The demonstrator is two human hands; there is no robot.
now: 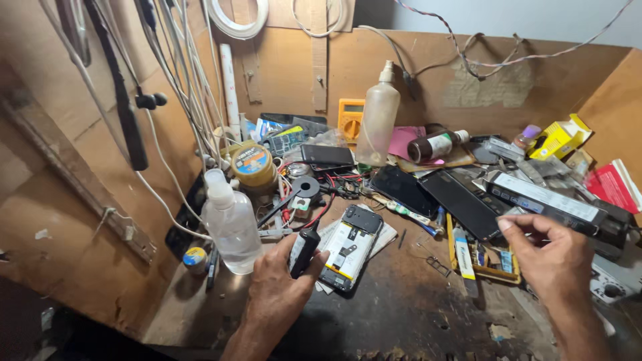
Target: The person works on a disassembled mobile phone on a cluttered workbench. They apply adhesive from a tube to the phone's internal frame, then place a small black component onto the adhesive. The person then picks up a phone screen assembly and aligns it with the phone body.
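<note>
The left hand (277, 284) is wrapped around a black handheld tool (304, 249), its tip pointing up and away from the person, just beside the left edge of an opened phone (349, 247) that lies back-up on the table (401, 307), its inner parts showing. The phone rests on a pale sheet, directly right of the left hand's thumb. The right hand (552, 257) hovers well to the right of the phone, fingers curled and pinched together; whether anything sits between them cannot be told. A clear plastic bottle (231, 224) stands near the left hand's far side.
</note>
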